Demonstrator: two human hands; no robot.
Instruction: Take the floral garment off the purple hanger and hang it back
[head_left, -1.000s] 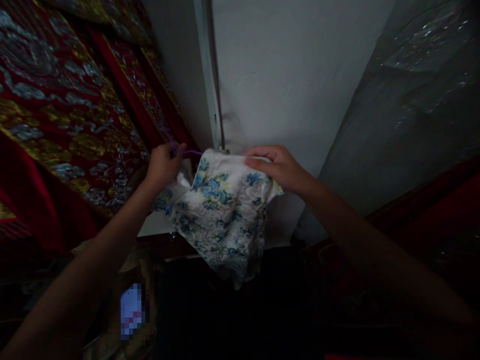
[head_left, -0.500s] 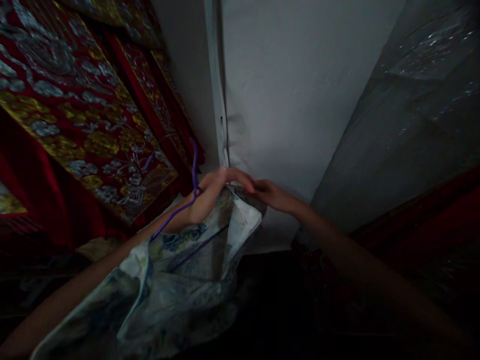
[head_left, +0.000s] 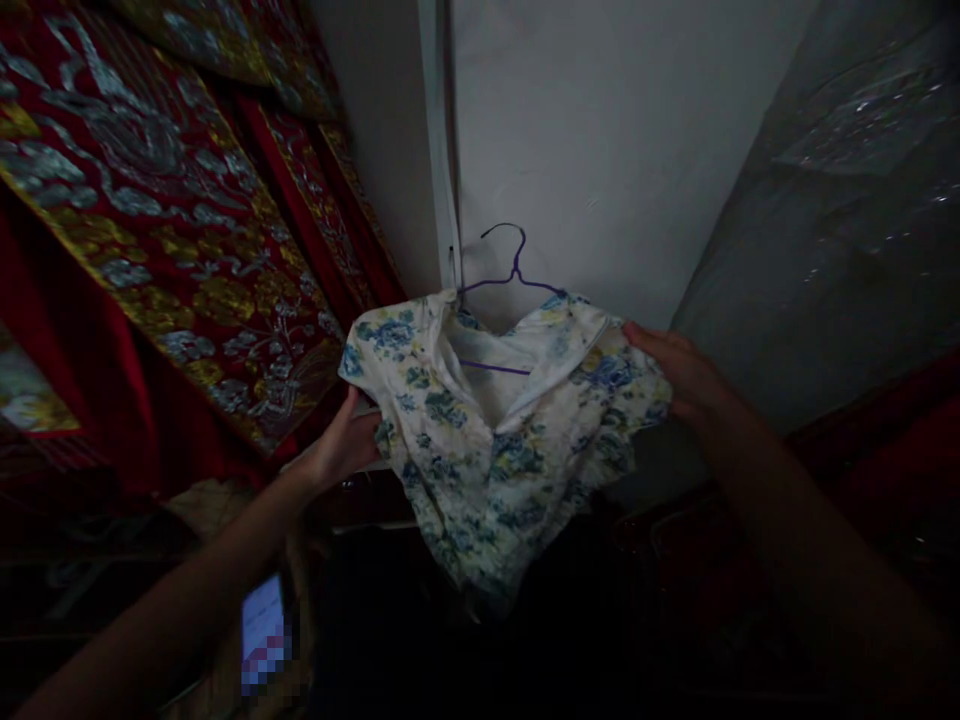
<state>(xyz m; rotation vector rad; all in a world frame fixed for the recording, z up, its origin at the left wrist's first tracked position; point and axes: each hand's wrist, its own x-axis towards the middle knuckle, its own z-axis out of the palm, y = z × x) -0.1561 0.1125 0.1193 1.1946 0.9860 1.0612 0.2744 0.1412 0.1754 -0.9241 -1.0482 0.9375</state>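
Observation:
A white blouse with blue and yellow-green flowers (head_left: 450, 470) is spread out in front of me on a purple hanger (head_left: 516, 272). The hanger's hook and upper arms rise above the V-shaped neckline, and its lower bar shows inside the opening. My left hand (head_left: 346, 440) grips the blouse's left side under the sleeve, thumb in front and the other fingers partly hidden behind the cloth. At the opposite shoulder, my right hand (head_left: 679, 370) is closed on the sleeve edge. The bottom of the blouse fades into shadow.
Red cloth with gold and silver embroidery (head_left: 172, 220) hangs at the left. Behind the blouse stands a pale wall (head_left: 600, 130) with a vertical strip (head_left: 441, 140). Clear plastic sheeting (head_left: 847, 240) covers the right side. A lit phone (head_left: 262, 625) shows at lower left.
The blouse was bunched over my left forearm with the hanger tilted beside it. Now it hangs spread and upright on the hanger, and my hands have moved apart to its two sides.

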